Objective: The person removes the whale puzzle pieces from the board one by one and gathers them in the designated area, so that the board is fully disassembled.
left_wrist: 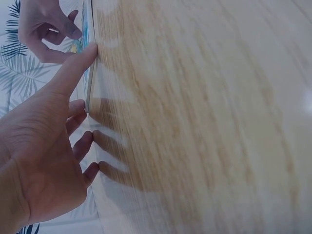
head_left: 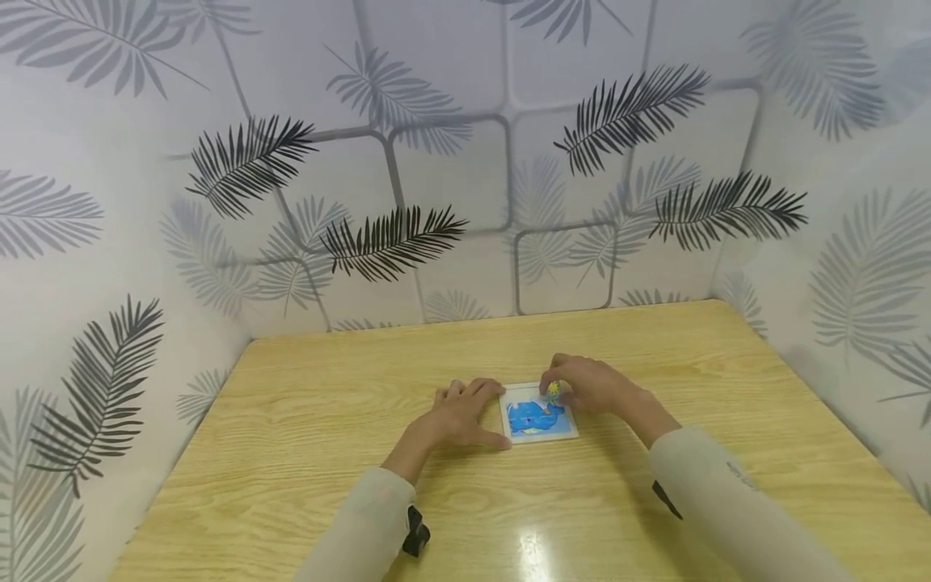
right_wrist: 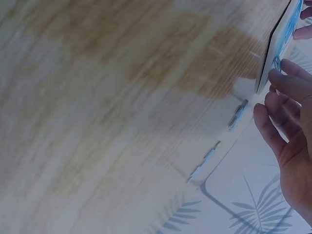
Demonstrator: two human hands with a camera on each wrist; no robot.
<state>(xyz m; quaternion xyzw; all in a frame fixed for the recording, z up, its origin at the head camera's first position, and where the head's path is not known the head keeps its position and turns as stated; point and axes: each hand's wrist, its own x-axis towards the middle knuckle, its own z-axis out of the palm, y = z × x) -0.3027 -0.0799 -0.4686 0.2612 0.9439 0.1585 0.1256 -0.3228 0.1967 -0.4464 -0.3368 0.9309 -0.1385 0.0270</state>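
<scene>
A small white-framed jigsaw puzzle board (head_left: 538, 437) with a blue cartoon animal picture lies flat on the table. My left hand (head_left: 460, 419) holds its left side, thumb at the near corner and index finger at the far one. In the left wrist view that thumb (left_wrist: 83, 57) meets the board's edge while the other fingertips rest near the table. At the board's far right corner, my right hand (head_left: 587, 383) pinches a puzzle piece (head_left: 553, 389) with a yellow sun between thumb and index finger. The right wrist view shows its other fingers (right_wrist: 267, 124) loosely bent.
Two loose puzzle pieces lie on the table near my right hand, a closer piece (right_wrist: 238, 115) and a farther piece (right_wrist: 204, 162). The wood-grain table (head_left: 327, 388) meets a wall (head_left: 451, 267) patterned with leaves along its back.
</scene>
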